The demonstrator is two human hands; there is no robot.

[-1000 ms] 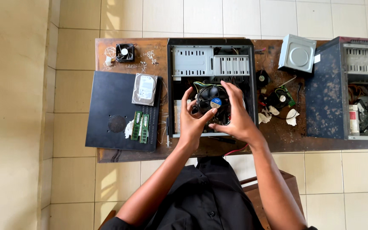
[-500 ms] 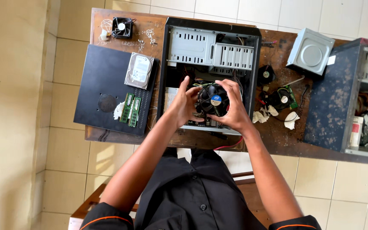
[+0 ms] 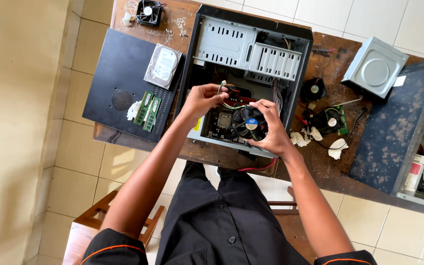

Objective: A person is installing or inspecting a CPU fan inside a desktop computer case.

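The right hand (image 3: 271,130) grips a black cooler fan (image 3: 249,123), fingers curled round its rim, holding it just above the motherboard (image 3: 220,122) inside the open case (image 3: 251,59). The left hand (image 3: 203,98) pinches the fan's thin cable (image 3: 227,93), fingers closed on it near its plug, above and left of the fan. A hard drive (image 3: 162,66) and two RAM sticks (image 3: 148,111) lie on the black side panel (image 3: 119,73) to the left. Two more fans (image 3: 330,120) and an optical drive (image 3: 375,66) sit on the table (image 3: 320,162) to the right.
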